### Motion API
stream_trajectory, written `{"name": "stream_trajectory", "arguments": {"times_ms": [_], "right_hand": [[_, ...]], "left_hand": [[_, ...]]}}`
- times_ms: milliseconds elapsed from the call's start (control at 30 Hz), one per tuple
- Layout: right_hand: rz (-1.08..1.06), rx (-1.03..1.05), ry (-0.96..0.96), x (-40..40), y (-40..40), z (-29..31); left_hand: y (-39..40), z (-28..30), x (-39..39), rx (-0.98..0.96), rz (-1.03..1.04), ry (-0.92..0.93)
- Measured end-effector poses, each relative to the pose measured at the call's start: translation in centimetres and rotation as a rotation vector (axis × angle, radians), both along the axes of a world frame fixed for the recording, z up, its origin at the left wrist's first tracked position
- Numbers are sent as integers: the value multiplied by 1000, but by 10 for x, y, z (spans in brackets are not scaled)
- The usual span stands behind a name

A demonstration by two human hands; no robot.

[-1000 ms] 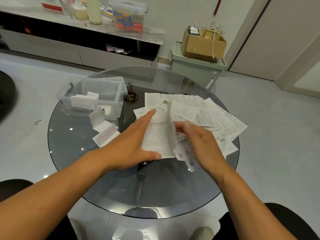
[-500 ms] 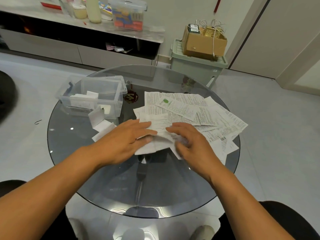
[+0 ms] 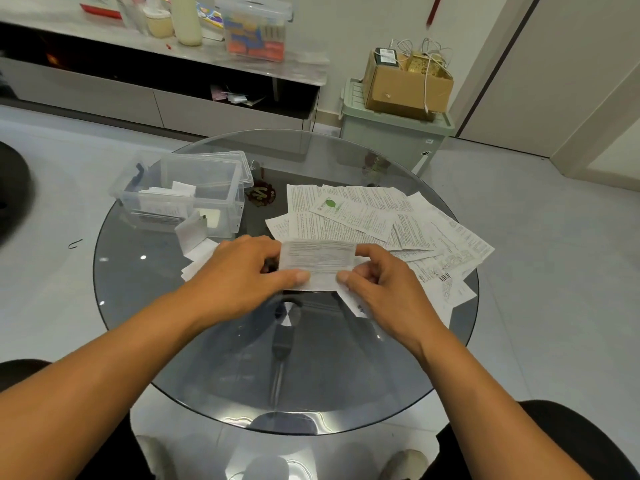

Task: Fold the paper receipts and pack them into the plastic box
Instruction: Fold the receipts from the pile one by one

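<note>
Between the two hands, at the near edge of the round glass table (image 3: 346,393), a folded receipt (image 3: 317,263) is lying with its long axis running left to right. The left hand (image 3: 242,275) is pinching its left end and the right hand (image 3: 377,282) its right end, thumbs on top. The clear plastic box (image 3: 180,194) is sitting open to the far left, so the left hand is nearer it. Unfolded receipts (image 3: 381,216) are spreading behind, to the right.
</note>
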State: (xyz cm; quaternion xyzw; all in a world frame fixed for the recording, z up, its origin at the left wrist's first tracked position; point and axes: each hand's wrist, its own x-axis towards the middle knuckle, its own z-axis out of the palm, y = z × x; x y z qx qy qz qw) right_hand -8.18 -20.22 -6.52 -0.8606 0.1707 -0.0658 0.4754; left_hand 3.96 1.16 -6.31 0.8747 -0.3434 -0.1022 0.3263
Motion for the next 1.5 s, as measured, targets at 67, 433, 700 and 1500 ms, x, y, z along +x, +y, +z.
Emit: {"name": "stream_trajectory", "arguments": {"times_ms": [67, 433, 700, 1500], "right_hand": [[-60, -46, 0, 3, 3, -4], [-164, -275, 79, 7, 14, -4], [-84, -133, -175, 3, 24, -4], [-22, 214, -212, 8, 30, -4]], "left_hand": [[-4, -7, -2, -45, 106, 87], [-10, -14, -6, 155, 20, -221], [-10, -11, -10, 70, 18, -135], [-14, 17, -11, -598, 16, 415]]}}
